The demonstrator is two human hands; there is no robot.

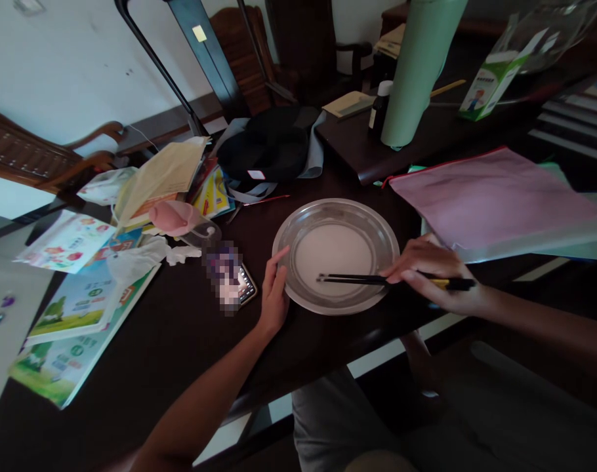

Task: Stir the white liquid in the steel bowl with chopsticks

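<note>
A round, shallow metal basin (335, 305) rests near the table's front edge. Its pale whitish middle could be liquid or the bare bottom; I cannot tell which. At the basin's left side, my left hand (275, 295) holds the rim, one finger laid over it. My right hand (426, 269) is closed around a pair of black chopsticks (352, 279) with a yellow band near the back end. Their tips lie close together over the basin's middle, pointing left. Whether they touch anything inside is unclear.
Left of the basin lie a phone (239, 285), a pink-topped cup (173, 217), crumpled tissue and booklets (72, 305). A black bag (269, 147) sits behind. To the right are a pink zip pouch (495, 196), a tall green cylinder (419, 72) and a small dark bottle (380, 108).
</note>
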